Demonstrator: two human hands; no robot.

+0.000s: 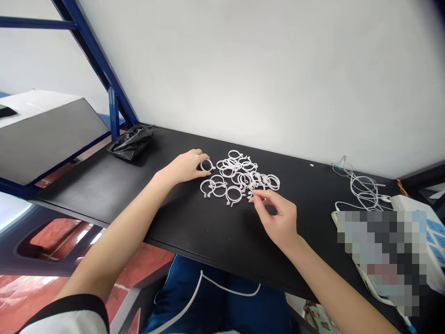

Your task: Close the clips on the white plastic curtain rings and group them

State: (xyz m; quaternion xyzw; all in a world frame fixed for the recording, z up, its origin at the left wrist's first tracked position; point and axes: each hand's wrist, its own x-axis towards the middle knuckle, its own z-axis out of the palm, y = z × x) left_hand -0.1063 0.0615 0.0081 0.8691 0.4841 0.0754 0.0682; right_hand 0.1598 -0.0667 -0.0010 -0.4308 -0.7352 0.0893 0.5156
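Several white curtain rings point(233, 194), thin open hoops with small knobs at their ends, lie in a loose pile on the black tabletop point(215, 227). At the pile's left edge, my left hand point(189, 166) has its thumb and fingers around one white curtain ring point(206, 165). My right hand point(278, 215) is at the pile's near right side, thumb and forefinger pinched at a small white ring end. Most of that ring is hidden among the others and behind my fingertips.
A crumpled black plastic bag point(132, 141) sits at the far left. To the right lie tangled white cables point(365, 188), a phone-like device point(365, 283) with a blurred-out face, and a white power strip point(413, 208). A pale wall point(260, 83) rises behind the table.
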